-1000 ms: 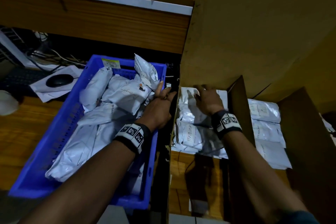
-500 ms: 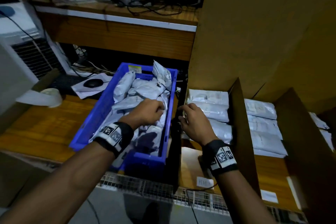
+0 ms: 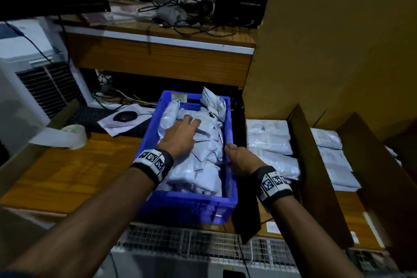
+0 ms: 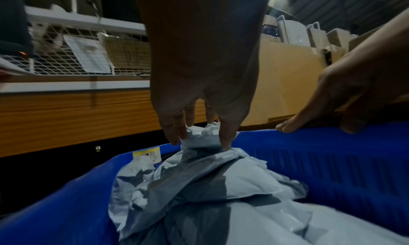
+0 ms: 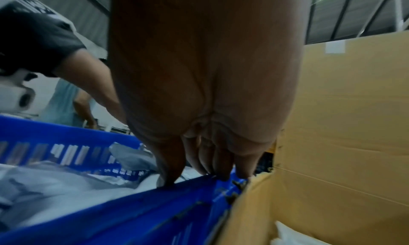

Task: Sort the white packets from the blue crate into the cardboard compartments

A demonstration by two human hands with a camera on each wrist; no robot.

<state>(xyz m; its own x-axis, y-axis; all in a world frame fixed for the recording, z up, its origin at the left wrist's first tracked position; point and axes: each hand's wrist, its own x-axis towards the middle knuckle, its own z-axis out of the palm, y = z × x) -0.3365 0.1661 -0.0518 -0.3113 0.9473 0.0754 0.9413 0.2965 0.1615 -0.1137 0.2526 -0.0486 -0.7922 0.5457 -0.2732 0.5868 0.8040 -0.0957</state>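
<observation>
A blue crate (image 3: 187, 203) full of crumpled white packets (image 3: 203, 165) stands on the wooden bench. My left hand (image 3: 187, 126) reaches into it, fingers stretched, fingertips (image 4: 177, 136) touching a packet (image 4: 221, 187) near the far end. My right hand (image 3: 234, 156) grips the crate's right rim (image 5: 110, 222), thumb inside and fingers (image 5: 219, 168) over the edge. Right of the crate, the cardboard compartments (image 3: 306, 165) hold flat stacked packets: one pile (image 3: 270, 146) in the nearest bay and another (image 3: 334, 156) in the bay beyond it.
A tall cardboard back wall (image 3: 316, 52) rises behind the bays. Left of the crate lie a mouse (image 3: 125, 116) on paper and a tape roll (image 3: 74, 135). A wire mesh (image 3: 180, 239) runs along the bench front. Another person (image 5: 64, 105) stands in the distance.
My left hand uncurled and reached further into the crate. My right hand left the nearest bay's packets and took hold of the crate's right rim. The head view pulled back and up.
</observation>
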